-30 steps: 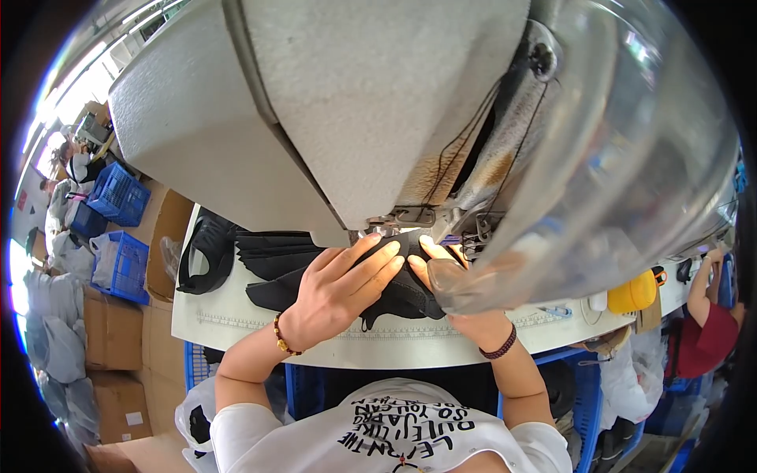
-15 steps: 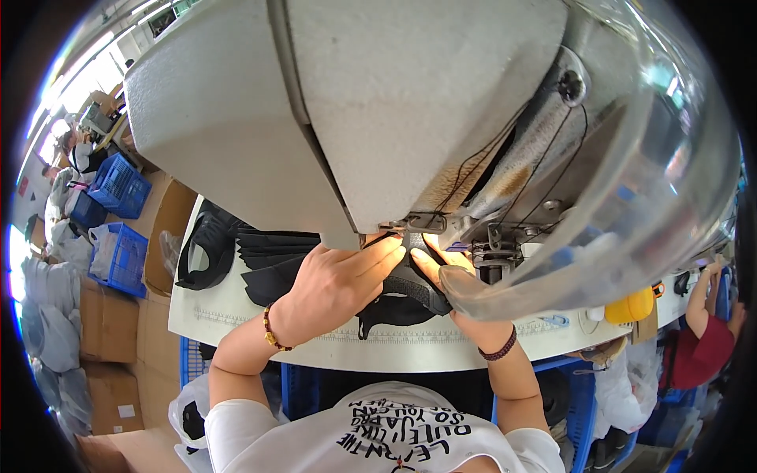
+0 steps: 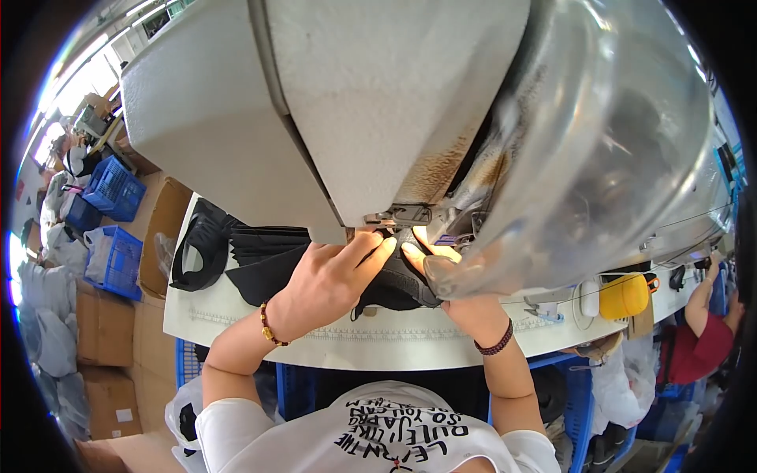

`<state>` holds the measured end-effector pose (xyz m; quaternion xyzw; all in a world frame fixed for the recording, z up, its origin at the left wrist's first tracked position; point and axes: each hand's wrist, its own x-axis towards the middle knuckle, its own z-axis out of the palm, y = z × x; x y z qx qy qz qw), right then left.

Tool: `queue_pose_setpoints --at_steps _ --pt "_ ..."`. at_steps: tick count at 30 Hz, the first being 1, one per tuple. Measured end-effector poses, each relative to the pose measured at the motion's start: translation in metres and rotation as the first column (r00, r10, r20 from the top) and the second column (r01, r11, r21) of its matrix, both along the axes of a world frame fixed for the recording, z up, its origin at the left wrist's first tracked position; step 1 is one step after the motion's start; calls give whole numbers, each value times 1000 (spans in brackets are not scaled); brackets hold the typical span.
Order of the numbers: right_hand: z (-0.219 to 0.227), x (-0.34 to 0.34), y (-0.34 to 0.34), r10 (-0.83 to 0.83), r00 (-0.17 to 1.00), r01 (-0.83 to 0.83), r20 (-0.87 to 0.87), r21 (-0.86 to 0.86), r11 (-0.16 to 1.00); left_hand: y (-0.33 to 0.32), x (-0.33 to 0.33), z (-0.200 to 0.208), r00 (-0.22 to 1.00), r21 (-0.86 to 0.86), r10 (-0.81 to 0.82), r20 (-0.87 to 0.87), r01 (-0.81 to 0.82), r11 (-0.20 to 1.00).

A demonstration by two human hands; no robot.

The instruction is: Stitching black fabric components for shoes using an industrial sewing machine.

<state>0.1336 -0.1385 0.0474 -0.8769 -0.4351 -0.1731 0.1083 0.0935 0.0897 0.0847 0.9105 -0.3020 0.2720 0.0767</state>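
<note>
Under the head of a grey sewing machine [image 3: 386,102], both hands work at a black fabric piece [image 3: 397,285] with a dark grey textured band. My left hand [image 3: 327,285] presses its fingertips together on the piece's left side, close to the presser foot; its thumb is hidden. On the right side, my right hand [image 3: 473,315] holds the piece with its thumb on top and fingers beyond. A clear curved shield [image 3: 544,213] covers part of that hand. To the left lie several stacked black fabric pieces [image 3: 264,252] and a looped black strap piece [image 3: 203,248].
The white table [image 3: 378,347] carries a printed ruler along its near edge. A yellow container [image 3: 623,296] stands at the right. Blue crates [image 3: 114,256] and cardboard boxes [image 3: 110,327] line the left. A person in a red top [image 3: 698,347] sits at far right.
The fabric piece has turned and drawn in further under the machine head, with less of its near loop showing. My left fingers have bent more. The view has shifted slightly.
</note>
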Motion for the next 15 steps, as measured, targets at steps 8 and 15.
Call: queue_pose_setpoints --at_steps 8,15 --pt "-26 7 9 114 993 -102 -30 258 961 1 -3 -2 1000 -33 -8 12 9 999" --pt "-26 9 11 -25 999 15 29 313 950 3 1 4 1000 -61 0 -6 -1 998"
